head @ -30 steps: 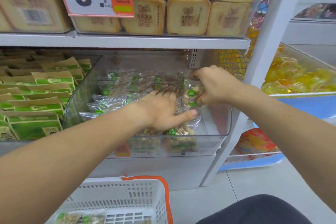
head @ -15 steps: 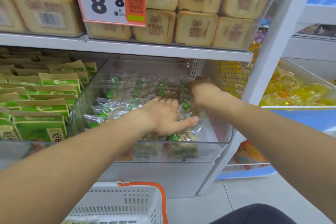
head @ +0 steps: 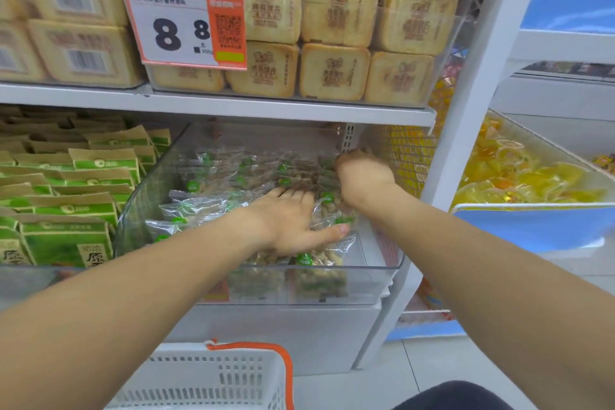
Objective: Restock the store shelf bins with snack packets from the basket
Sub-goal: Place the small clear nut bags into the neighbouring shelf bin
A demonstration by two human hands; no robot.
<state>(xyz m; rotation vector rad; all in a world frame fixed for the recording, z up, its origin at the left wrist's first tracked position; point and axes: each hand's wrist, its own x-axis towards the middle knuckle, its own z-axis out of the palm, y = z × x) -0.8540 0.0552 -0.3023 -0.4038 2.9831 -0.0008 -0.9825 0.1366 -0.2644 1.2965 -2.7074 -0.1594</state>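
"8 8" on price tag (head: 186,27)

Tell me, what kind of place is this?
Most likely a shop. A price tag hangs on the shelf, clear bins hold many snack packets, and a shopping basket sits below.

right hand (head: 361,173) fingers hidden among packets (head: 213,206), basket (head: 213,379) cut off

Left hand (head: 286,223) flat on snack packets (head: 206,190) in clear bin (head: 332,289); right hand (head: 361,173) reaching deeper.
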